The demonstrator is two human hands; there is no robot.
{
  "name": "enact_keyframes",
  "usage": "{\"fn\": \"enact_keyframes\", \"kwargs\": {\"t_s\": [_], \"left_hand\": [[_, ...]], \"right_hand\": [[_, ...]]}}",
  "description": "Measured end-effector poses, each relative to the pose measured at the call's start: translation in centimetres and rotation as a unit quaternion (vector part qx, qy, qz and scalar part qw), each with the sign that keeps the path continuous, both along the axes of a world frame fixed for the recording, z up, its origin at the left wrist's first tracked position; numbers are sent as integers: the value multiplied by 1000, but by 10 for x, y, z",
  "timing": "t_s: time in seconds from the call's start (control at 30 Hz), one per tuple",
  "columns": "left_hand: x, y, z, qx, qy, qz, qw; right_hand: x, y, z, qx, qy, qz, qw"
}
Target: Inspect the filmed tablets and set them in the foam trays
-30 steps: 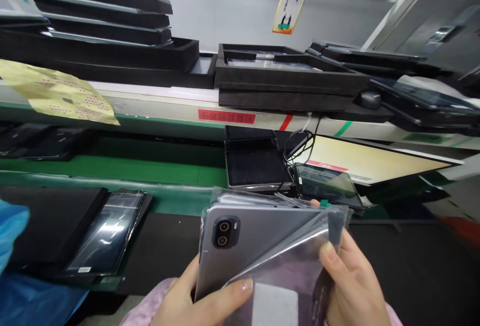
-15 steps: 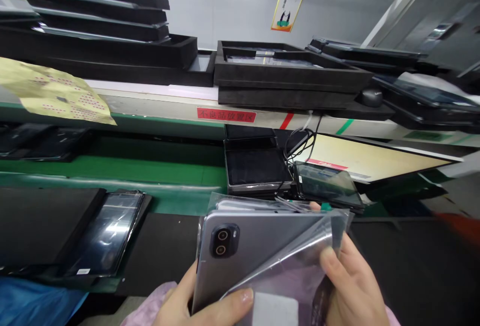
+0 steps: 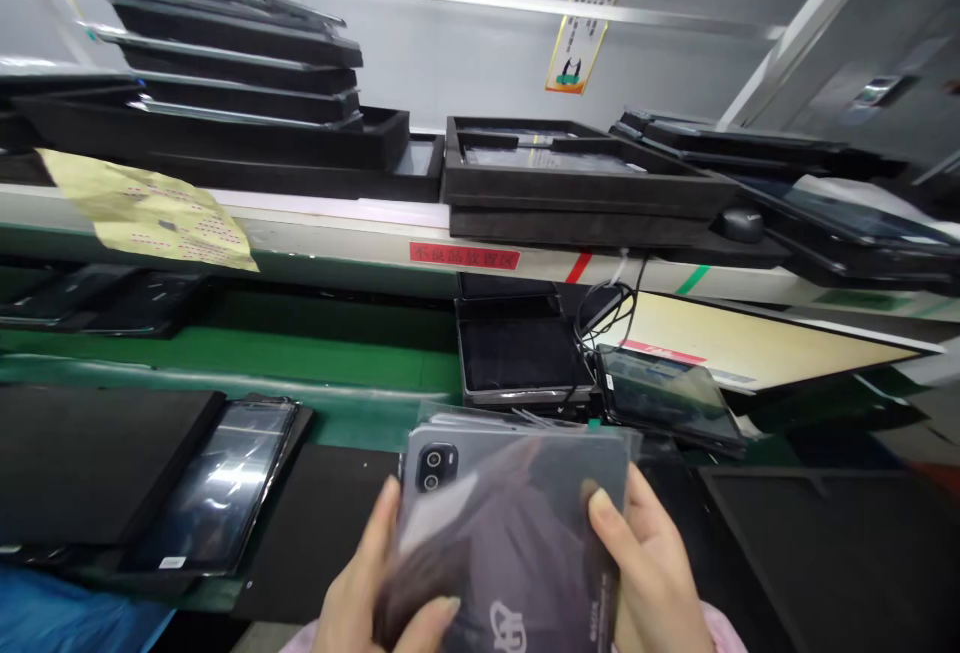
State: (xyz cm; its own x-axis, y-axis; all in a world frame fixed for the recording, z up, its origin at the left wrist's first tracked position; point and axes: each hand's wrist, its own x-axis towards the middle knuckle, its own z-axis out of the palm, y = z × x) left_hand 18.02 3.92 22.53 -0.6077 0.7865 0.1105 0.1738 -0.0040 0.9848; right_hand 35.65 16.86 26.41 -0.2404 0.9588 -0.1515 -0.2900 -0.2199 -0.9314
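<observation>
This is an electronics assembly line in a factory. A green conveyor belt (image 3: 225, 358) runs past; above it a shelf (image 3: 337, 223) carries stacked black foam trays (image 3: 577, 183) of tablets (image 3: 517, 353), with a red label (image 3: 463, 255) on its edge.

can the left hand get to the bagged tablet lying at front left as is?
Probably not as is: the left hand is gripping the silver tablet together with the right hand. The path to the bagged tablet looks unobstructed, though.

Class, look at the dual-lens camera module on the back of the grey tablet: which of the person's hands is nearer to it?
Left. The left hand grips the grey tablet just below its camera module; the right hand holds the opposite edge.
</observation>
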Motion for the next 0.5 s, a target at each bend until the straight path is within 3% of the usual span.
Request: {"fn": "enact_keyframes", "kwargs": {"t_s": [0.1,0.2,0.37,0.43,0.5], "left_hand": [[-12,15,-41,-33,-88,-44,995],[-30,25,-94,-84,-82,-54,992],[-55,24,-186,-58,-116,97,987],[-61,22,-208,-43,-137,154,978],[-67,16,-211,-55,-156,200,966]], "right_hand": [[-20,12,-25,-17,-15,13,1000],[-49,26,-67,-3,-90,41,995],[-101,46,-164,70,-202,64,975],[-114,57,-202,100,-216,53,970],[-120,68,-234,121,-248,56,960]]}}
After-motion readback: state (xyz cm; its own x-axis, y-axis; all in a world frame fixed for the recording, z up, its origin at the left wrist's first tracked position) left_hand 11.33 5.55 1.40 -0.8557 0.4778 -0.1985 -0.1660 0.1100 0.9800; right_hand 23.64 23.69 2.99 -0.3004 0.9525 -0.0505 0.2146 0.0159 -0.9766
